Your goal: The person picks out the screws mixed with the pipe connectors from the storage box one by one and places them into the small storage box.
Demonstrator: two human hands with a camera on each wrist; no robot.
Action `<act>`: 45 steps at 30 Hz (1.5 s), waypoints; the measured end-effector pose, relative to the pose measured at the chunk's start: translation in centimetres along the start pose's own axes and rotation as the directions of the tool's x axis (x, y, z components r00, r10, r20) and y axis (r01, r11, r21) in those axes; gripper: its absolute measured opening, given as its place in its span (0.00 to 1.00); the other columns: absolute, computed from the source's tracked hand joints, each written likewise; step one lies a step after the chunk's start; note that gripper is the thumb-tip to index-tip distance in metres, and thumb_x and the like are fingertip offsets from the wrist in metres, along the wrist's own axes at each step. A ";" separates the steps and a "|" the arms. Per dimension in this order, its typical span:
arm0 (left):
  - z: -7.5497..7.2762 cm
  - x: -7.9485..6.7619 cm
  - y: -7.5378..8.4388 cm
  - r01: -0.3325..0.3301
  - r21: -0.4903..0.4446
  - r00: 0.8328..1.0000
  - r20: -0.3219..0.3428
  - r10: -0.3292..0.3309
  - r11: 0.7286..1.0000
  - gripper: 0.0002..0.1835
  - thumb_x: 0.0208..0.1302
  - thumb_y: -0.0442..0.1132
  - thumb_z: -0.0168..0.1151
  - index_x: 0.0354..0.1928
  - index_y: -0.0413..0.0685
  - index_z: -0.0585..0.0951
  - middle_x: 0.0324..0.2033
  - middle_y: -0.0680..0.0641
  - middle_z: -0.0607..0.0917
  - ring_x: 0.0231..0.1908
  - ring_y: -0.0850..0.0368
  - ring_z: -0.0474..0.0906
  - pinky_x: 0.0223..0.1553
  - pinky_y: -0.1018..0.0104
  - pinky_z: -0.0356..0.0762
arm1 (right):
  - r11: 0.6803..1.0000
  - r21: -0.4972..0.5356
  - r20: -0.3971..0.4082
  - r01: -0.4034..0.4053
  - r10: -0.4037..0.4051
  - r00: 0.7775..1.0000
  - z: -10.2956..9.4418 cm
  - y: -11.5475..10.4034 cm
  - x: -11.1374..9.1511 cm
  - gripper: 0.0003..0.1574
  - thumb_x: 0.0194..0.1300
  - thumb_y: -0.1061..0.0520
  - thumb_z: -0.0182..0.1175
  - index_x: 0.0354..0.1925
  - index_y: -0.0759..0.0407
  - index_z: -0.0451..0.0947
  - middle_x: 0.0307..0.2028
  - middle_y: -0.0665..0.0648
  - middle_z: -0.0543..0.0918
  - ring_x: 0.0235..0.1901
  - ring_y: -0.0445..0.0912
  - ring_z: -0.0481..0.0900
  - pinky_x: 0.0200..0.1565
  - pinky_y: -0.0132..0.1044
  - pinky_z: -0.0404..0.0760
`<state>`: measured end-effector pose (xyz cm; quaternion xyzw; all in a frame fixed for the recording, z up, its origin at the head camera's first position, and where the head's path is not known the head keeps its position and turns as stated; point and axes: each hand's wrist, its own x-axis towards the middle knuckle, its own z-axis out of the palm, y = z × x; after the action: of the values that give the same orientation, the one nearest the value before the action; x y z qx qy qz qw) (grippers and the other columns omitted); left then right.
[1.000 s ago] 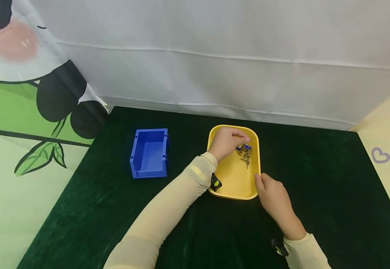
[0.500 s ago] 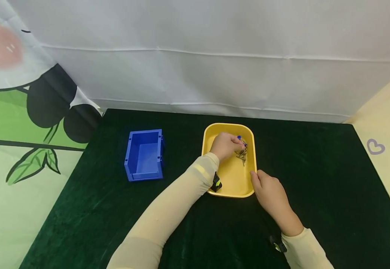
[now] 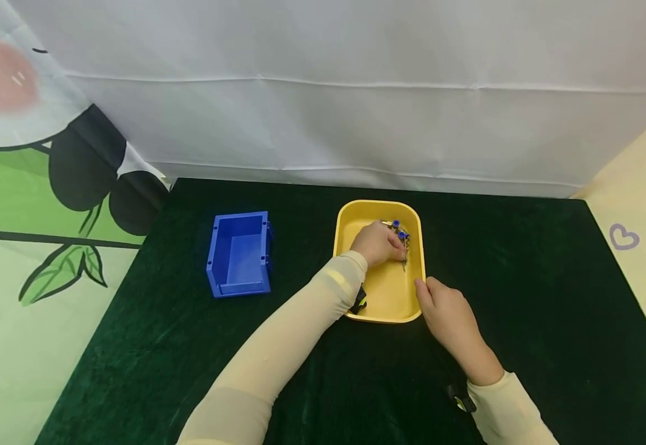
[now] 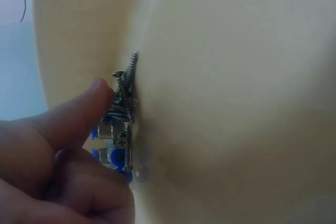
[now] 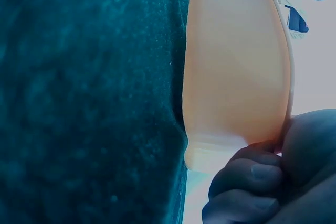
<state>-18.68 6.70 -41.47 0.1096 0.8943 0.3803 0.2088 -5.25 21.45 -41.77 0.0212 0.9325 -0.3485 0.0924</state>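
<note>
My left hand [image 3: 380, 245] reaches into the yellow tray [image 3: 382, 303], its fingertips at a small pile of metal screws [image 4: 124, 90]. In the left wrist view the thumb [image 4: 97, 95] lies against the screws and the other fingers curl below it; I cannot tell whether a screw is pinched. Short metal fittings with blue ends [image 4: 107, 130] sit among the screws, partly hidden by the hand. My right hand [image 3: 449, 318] grips the tray's near right rim, thumb on top and curled fingers [image 5: 252, 177] against the outer wall.
A blue open-fronted bin [image 3: 242, 262] stands left of the tray, with nothing visible inside. Both containers are on a dark green cloth-covered table [image 3: 523, 266]. A white curtain [image 3: 323, 123] hangs behind the table's far edge.
The left hand has lowered and shifted nearer within the tray, from over the blue-ended fittings to the screws. The right hand keeps its grip on the rim. The view has shifted slightly.
</note>
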 end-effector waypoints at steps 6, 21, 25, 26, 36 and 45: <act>0.2 -0.1 0.1 -0.044 0.075 0.998 0.041 0.041 0.996 0.02 0.57 0.42 0.74 0.28 0.55 0.90 0.27 0.61 0.85 0.35 0.62 0.76 0.39 0.71 0.73 | 1.000 0.000 0.008 0.002 -0.002 1.000 0.0 0.0 0.0 0.23 0.80 0.45 0.43 0.42 0.61 0.75 0.21 0.54 0.72 0.17 0.47 0.70 0.20 0.36 0.71; 1.0 0.6 -0.1 -0.103 0.204 0.995 0.036 0.098 0.974 0.08 0.62 0.45 0.71 0.25 0.59 0.86 0.25 0.61 0.83 0.31 0.62 0.76 0.35 0.70 0.72 | 1.000 0.011 0.007 -0.002 0.002 1.000 0.1 0.2 0.1 0.25 0.80 0.43 0.41 0.40 0.60 0.74 0.21 0.54 0.72 0.17 0.47 0.70 0.20 0.36 0.71; 1.0 0.8 -0.2 -0.128 0.168 0.991 0.061 0.119 0.978 0.09 0.65 0.45 0.68 0.26 0.56 0.86 0.25 0.59 0.82 0.29 0.62 0.75 0.33 0.71 0.71 | 1.000 0.006 0.001 0.001 -0.001 1.000 0.3 0.3 0.2 0.26 0.80 0.42 0.40 0.40 0.60 0.74 0.21 0.54 0.72 0.17 0.47 0.70 0.20 0.37 0.70; 0.9 0.9 -0.3 -0.135 0.139 0.990 0.066 0.127 0.981 0.09 0.65 0.45 0.68 0.27 0.55 0.86 0.25 0.58 0.82 0.29 0.62 0.75 0.33 0.71 0.72 | 1.000 0.005 0.000 -0.001 0.001 1.000 0.3 0.4 0.2 0.26 0.80 0.42 0.40 0.40 0.60 0.74 0.21 0.54 0.72 0.17 0.47 0.70 0.20 0.36 0.70; -0.9 0.1 0.3 -0.116 -0.139 0.988 0.082 0.128 0.984 0.08 0.67 0.43 0.65 0.36 0.46 0.87 0.35 0.47 0.86 0.33 0.57 0.76 0.36 0.70 0.73 | 1.000 0.022 0.006 -0.011 0.011 1.000 0.4 0.5 0.1 0.23 0.80 0.44 0.43 0.41 0.60 0.75 0.22 0.55 0.73 0.18 0.47 0.71 0.21 0.37 0.72; -2.5 -1.5 1.4 -0.115 -0.239 0.989 0.062 0.133 0.964 0.06 0.69 0.42 0.62 0.37 0.50 0.86 0.40 0.45 0.87 0.43 0.46 0.79 0.42 0.67 0.74 | 0.999 0.027 0.007 -0.021 0.021 1.000 0.5 0.4 0.1 0.23 0.79 0.44 0.43 0.42 0.60 0.76 0.22 0.55 0.73 0.18 0.48 0.71 0.21 0.37 0.72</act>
<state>-18.41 5.54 -38.43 0.1547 0.8258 0.4909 0.2307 -5.21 21.48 -42.42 0.0312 0.9271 -0.3603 0.0988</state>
